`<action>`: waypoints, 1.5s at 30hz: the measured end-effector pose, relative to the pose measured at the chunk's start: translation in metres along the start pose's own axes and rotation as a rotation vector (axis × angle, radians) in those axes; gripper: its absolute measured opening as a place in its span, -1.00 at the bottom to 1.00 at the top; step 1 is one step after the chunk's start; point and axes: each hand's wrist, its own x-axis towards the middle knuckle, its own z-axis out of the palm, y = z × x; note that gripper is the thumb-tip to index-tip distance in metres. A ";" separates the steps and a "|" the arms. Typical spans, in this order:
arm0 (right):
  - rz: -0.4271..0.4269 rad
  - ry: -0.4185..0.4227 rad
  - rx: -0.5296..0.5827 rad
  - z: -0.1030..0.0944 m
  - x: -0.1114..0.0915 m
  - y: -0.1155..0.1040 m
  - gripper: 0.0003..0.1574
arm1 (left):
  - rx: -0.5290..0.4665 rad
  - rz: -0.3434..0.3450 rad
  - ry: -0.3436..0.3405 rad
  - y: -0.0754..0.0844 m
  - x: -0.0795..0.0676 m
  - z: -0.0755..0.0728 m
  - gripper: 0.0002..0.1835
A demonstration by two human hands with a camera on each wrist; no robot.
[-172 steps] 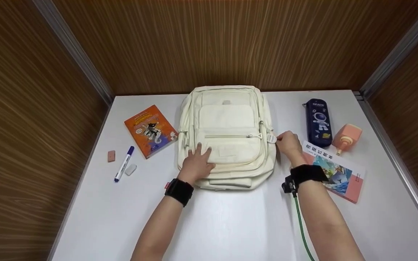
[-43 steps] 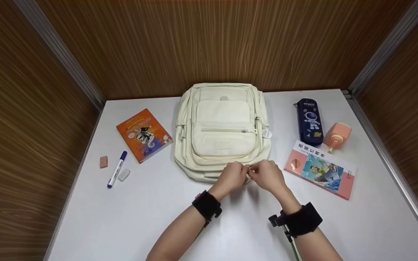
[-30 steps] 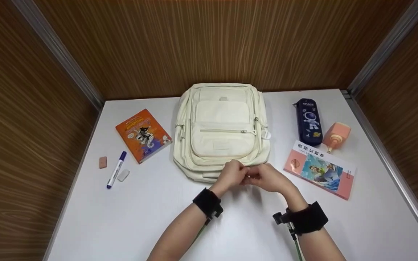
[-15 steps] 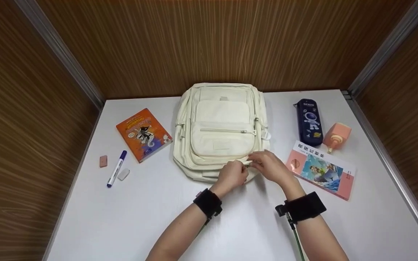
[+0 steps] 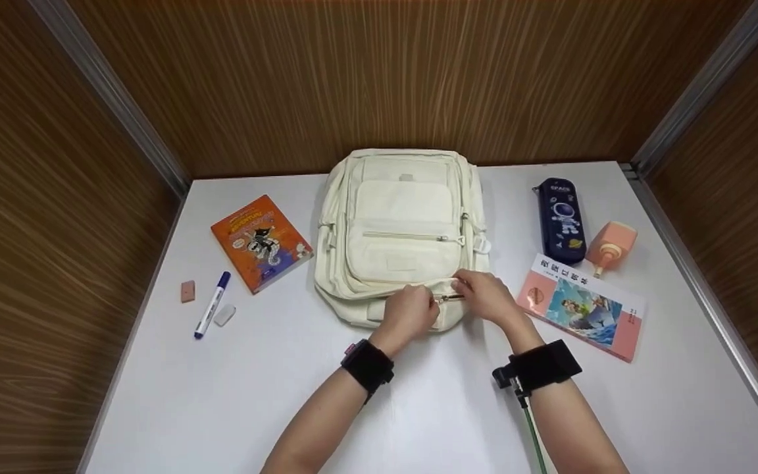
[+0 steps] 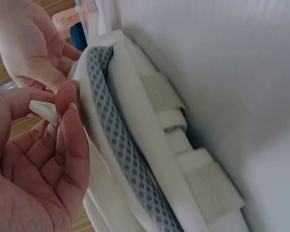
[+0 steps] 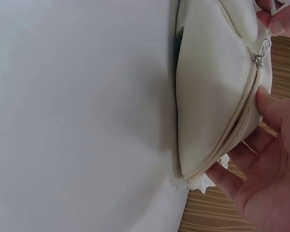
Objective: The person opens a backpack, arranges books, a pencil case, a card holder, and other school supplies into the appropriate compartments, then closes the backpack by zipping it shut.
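Note:
A cream backpack [image 5: 405, 204] lies front side up in the middle of the table. At its near edge my left hand [image 5: 408, 313] pinches a white zipper pull [image 6: 43, 110] between thumb and index finger. The metal zipper slider [image 7: 258, 60] hangs taut toward that hand. To the right, my right hand [image 5: 489, 296] grips the fabric along the zipper, thumb on one side and fingers on the other. A stretch of metal-toothed zipper [image 7: 239, 111], its edges slightly parted, runs between the two hands. Grey mesh padding [image 6: 121, 135] shows on the bag's underside.
Left of the bag lie an orange book [image 5: 262, 243], a pink eraser [image 5: 187, 291], a marker [image 5: 212, 306] and a white eraser [image 5: 225, 315]. To the right are a navy pencil case [image 5: 561, 220], a pink bottle [image 5: 614, 245] and a pink-and-white book [image 5: 583, 306]. Wood-grain panels surround the table.
My hands have come from the bag's front and right side to its near edge. Lately the left hand has slid left with the zipper pull, and zipper shows between the hands.

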 end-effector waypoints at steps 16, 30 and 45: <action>0.087 -0.009 0.011 0.003 0.001 0.001 -0.78 | -0.068 0.006 -0.073 -0.038 -0.017 -0.033 -0.62; 0.030 0.015 -0.015 0.003 -0.003 -0.004 -0.82 | -0.185 -0.052 -0.131 -0.062 -0.033 -0.039 -0.84; -0.288 0.094 -0.195 0.021 0.012 -0.043 -0.61 | -0.003 -0.006 -0.051 -0.048 -0.030 -0.022 -0.86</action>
